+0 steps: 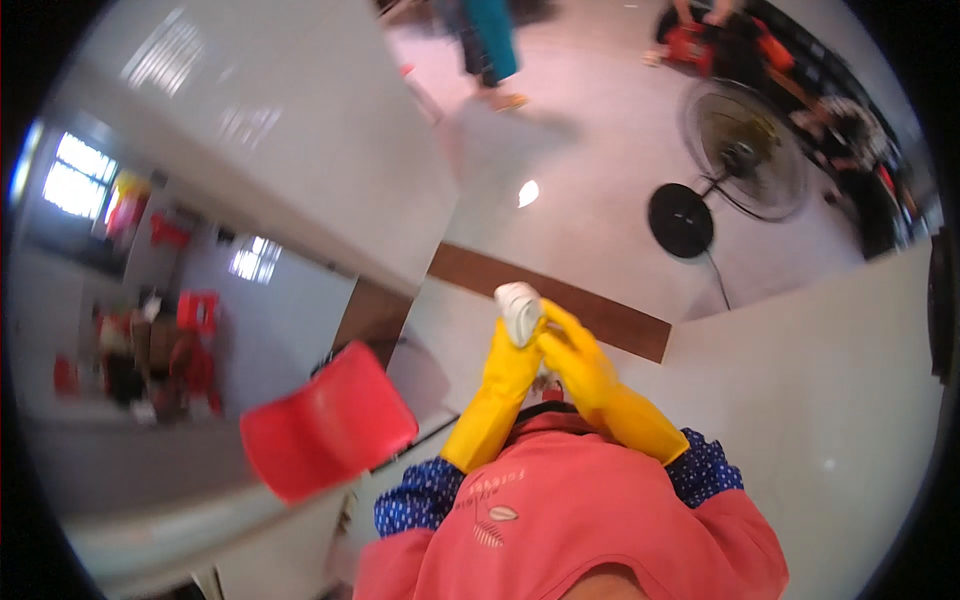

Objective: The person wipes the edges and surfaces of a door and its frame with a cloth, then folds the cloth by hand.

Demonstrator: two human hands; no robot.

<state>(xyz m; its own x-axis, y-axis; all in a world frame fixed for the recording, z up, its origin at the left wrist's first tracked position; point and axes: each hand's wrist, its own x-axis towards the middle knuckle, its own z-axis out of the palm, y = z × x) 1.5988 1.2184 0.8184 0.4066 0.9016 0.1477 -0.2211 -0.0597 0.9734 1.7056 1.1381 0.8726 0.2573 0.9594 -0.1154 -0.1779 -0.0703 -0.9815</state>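
Note:
Both my hands wear long yellow rubber gloves and meet in front of my body. A white folded cloth, bunched into a small bundle, sticks up from between them. My left hand is wrapped round its lower part. From the other side my right hand closes in, its fingers bent against the cloth's right edge. The part of the cloth inside the gloves is hidden, and the picture is slightly blurred there.
A red chair stands to my left. Ahead, a brown threshold strip crosses the floor between white walls. Beyond it are a black standing fan with a round base, a person's legs, and other people at the far right.

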